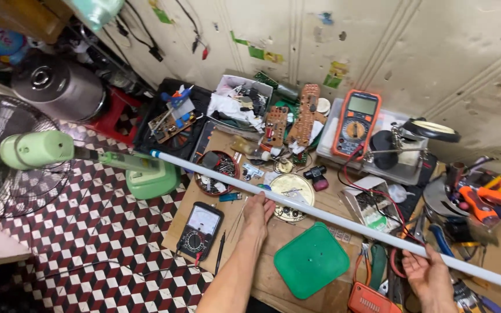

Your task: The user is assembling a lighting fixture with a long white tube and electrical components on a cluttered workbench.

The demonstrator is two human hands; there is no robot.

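Nearest the camera, the right hand (pixel 430 277) is cupped palm-up under the long white tube (pixel 331 218), its fingers curled loosely about the tube near the lower right end; the grip there is a light cradle rather than a clamp. Further up, the left hand (pixel 257 210) is laid against the tube's middle, fingers pressed to its underside and thumb side; whether the fingers close fully round it cannot be told. The tube is held in the air above the worktop (pixel 297 290), slanting from the lower right edge of the view up to its capped end (pixel 155 154) at the upper left, just beside the pale green fan base (pixel 152 179) standing on the tiled floor (pixel 88 243).

For a tube this long and thin, support at two well-spaced points is judged sound; an even, gentle grip would be preferred, since squeezing or twisting could crack it. The far end should be watched, as it hangs close to the green fan motor (pixel 36 149). Beneath the tube lie a green square lid (pixel 311 261), a black analogue meter (pixel 202 229) and a round dish of small parts (pixel 218 171); beyond them, an orange multimeter (pixel 356 123) and brown circuit boards (pixel 305 116) rest against the wall.
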